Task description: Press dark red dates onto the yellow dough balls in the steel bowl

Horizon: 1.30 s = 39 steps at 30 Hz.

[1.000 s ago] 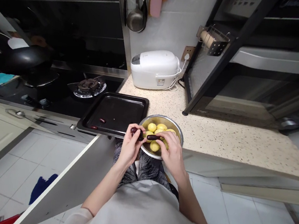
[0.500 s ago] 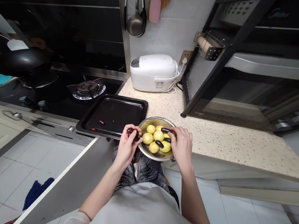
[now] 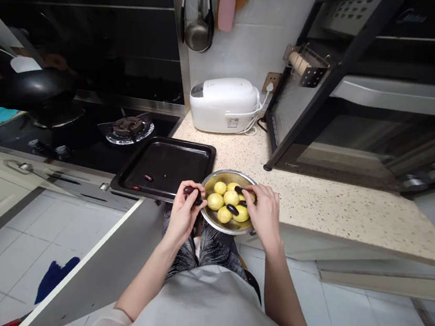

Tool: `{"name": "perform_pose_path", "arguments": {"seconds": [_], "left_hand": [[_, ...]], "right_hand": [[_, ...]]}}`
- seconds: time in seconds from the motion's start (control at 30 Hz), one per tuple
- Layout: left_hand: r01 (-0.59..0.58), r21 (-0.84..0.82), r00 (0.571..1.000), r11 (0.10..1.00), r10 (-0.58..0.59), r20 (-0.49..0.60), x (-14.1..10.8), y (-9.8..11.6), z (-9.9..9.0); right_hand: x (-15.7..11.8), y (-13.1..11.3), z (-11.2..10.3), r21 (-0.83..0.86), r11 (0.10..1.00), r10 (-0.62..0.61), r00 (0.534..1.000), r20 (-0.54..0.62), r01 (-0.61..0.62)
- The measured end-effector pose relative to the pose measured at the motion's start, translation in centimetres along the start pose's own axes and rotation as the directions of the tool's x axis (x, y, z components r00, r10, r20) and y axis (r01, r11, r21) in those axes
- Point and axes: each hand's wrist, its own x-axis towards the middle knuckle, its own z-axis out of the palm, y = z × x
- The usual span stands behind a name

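Note:
A metal bowl (image 3: 210, 223) at the counter's front edge holds several yellow, lemon-like fruits (image 3: 215, 201) and some long dark grapes (image 3: 232, 210). At the bowl's left rim, my left hand (image 3: 183, 214) is closed around a few dark-red grapes (image 3: 189, 190), its fingertips by the rim. My right hand (image 3: 266, 211) reaches over the right side of the bowl, thumb and fingers closed on a long dark grape (image 3: 238, 190) above the yellow fruits. Left of the bowl, a black baking tray (image 3: 173, 165) bears two dark-red grapes (image 3: 148, 178) near its front left.
Behind the bowl stands a white rice cooker (image 3: 224, 105), plugged into the wall. An oven (image 3: 364, 133) is on the right. On the left are a gas hob burner (image 3: 127, 126) and a black wok (image 3: 32, 90). An open cabinet door (image 3: 90, 263) juts out below the tray.
My right hand has shifted slightly left over the bowl, and its fingers now cover more of the dark grape. My left hand stays nearly still with its grapes.

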Motion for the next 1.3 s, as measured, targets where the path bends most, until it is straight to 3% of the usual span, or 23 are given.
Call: {"name": "perform_pose_path", "arguments": {"seconds": [0.27,0.43,0.6,0.7,0.8,1.03,1.17,1.3], "left_hand": [[0.033,0.03,0.999,0.999,-0.034,0.033,-0.4,0.2,0.3],[0.067,0.058,0.993,0.996,-0.072,0.092,-0.7,-0.2,0.4],[-0.092,0.236,0.977,0.967,0.042,0.209,-1.1,-0.8,0.5],[-0.22,0.371,0.959,0.902,0.131,0.25,-1.6,-1.1,0.5],[-0.27,0.431,0.948,0.861,0.158,0.278,-2.0,-1.5,0.4],[-0.318,0.592,0.931,0.74,0.124,0.345,-2.1,-1.9,0.1],[-0.342,0.586,0.931,0.735,0.179,0.319,-2.0,-1.6,0.3],[-0.384,0.595,0.92,0.706,0.241,0.308,-1.8,-1.2,0.3]], "right_hand": [[-0.2,0.1,-0.3,0.055,0.998,0.011,1.0,-0.022,-0.01],[-0.5,-2.0,-1.1,0.158,0.985,-0.049,0.995,-0.082,0.062],[-1.2,-4.9,-1.2,0.313,0.917,-0.247,0.968,-0.039,0.247],[-1.5,-5.8,-0.9,0.321,0.877,-0.373,0.928,-0.011,0.357],[-1.6,-6.2,-0.6,0.323,0.856,-0.431,0.902,0.015,0.403],[-0.7,-5.2,-0.6,0.393,0.838,-0.414,0.91,0.007,0.378],[1.1,-3.3,-0.7,0.408,0.878,-0.244,0.968,-0.065,0.249],[3.0,-2.0,-0.3,0.282,0.938,-0.222,0.974,0.04,0.203]]}}
